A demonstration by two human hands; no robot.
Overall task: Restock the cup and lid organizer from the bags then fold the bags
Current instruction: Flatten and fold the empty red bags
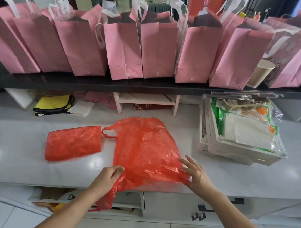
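Observation:
A large red plastic bag (143, 146) lies spread on the white counter (13, 155), its near end hanging over the front edge. My left hand (107, 178) grips the bag's near left corner at the counter edge. My right hand (194, 171) lies with straight fingers on the bag's near right edge. A second red bag (73, 142), folded into a flat rectangle, sits to the left. A stack of beige paper cups (260, 73) stands on the dark upper shelf at the right.
A row of pink tote bags (123, 48) lines the dark shelf (93, 84). A white tray (234, 151) of packaged goods sits at the right. A small wooden rack (147, 99) and a yellow pouch (55, 103) lie under the shelf. Drawers are below the counter.

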